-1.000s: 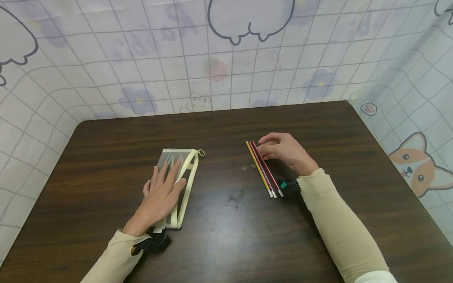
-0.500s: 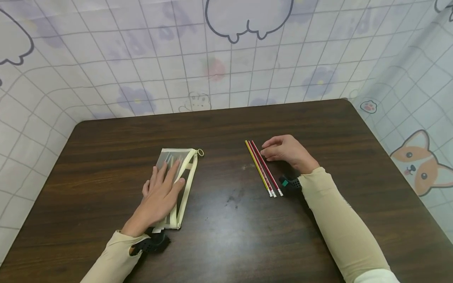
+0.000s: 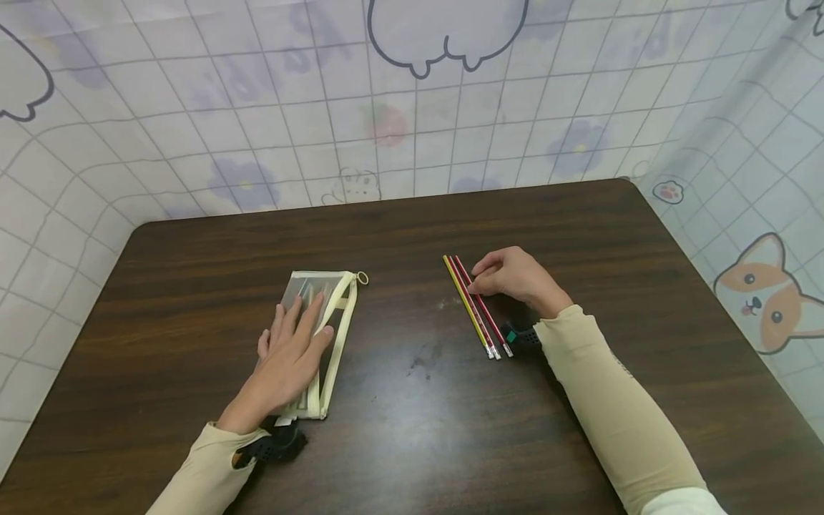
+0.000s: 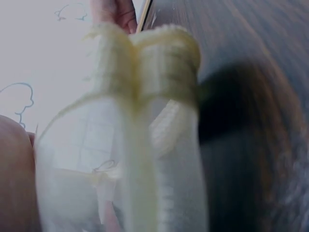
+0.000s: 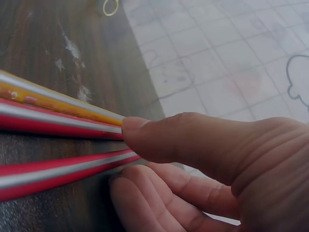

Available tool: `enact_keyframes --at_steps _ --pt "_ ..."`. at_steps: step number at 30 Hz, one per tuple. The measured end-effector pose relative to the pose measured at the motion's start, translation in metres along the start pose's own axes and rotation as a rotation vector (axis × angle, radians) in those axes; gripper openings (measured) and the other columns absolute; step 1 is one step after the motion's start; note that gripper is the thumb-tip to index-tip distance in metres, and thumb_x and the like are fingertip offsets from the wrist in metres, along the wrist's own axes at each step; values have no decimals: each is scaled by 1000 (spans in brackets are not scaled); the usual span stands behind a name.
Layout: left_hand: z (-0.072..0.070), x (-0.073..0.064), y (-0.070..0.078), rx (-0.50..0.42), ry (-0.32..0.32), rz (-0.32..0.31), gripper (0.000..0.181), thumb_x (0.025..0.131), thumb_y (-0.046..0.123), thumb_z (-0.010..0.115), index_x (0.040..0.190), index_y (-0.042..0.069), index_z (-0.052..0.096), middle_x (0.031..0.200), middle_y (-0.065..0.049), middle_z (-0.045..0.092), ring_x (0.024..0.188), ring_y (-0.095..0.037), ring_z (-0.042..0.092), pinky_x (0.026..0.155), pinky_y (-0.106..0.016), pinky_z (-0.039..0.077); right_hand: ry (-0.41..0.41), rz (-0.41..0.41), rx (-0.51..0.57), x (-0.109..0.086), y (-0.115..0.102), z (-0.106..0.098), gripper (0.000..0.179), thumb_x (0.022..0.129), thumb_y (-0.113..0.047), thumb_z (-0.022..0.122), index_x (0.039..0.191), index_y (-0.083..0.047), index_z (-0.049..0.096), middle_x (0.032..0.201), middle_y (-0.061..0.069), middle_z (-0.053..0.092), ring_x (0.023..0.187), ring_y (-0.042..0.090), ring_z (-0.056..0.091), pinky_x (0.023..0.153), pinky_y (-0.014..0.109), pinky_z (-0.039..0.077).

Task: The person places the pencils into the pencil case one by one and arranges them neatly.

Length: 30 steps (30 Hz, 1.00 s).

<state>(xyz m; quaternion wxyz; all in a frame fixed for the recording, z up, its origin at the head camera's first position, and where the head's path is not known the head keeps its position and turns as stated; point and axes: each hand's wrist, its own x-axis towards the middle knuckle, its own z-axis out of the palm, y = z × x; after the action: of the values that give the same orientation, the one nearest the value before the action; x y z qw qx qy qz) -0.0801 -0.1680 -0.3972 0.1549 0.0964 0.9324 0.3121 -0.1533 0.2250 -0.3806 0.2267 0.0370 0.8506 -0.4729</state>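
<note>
My left hand (image 3: 290, 357) lies flat, fingers straight and slightly spread, on a clear pencil pouch (image 3: 332, 373) with cream trim. In the left wrist view the pouch's trimmed end (image 4: 166, 70) fills the middle, blurred. To the right, a yellow pencil (image 3: 466, 306) and two red pencils lie side by side on the table. The right-hand red pencil (image 3: 496, 329) sits slightly apart at its eraser end. My right hand (image 3: 518, 279) pinches this pencil near its far end, the thumb (image 5: 164, 137) on one side and curled fingers (image 5: 133, 198) on the other.
The dark wooden table (image 3: 399, 443) carries all of these things. A patterned white sheet (image 3: 412, 107) hangs behind it and along both sides. From the pouch's far corner a zipper ring (image 3: 363, 277) sticks out.
Half a second ago my right hand stood just right of the pencils; it has since moved left, its thumb now over the right-hand red pencil. My left hand stays on the pouch.
</note>
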Motion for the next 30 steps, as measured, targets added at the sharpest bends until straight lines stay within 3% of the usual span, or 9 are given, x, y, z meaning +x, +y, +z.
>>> enact_keyframes --at_steps 16,30 --pt "-1 0 0 5 -6 -7 67 110 58 27 168 32 6 176 -17 -5 160 -47 -18 117 -77 -9 71 19 -176 2 -7 9 27 87 -16 78 112 -7 74 98 7 76 84 19 73 81 34 57" --pt "0 0 1 12 -3 -7 67 110 58 26 168 33 6 176 -17 -5 160 -47 -18 117 -77 -9 81 41 -187 1 -13 13 20 90 -14 73 108 -5 73 99 9 73 83 21 71 72 30 54"
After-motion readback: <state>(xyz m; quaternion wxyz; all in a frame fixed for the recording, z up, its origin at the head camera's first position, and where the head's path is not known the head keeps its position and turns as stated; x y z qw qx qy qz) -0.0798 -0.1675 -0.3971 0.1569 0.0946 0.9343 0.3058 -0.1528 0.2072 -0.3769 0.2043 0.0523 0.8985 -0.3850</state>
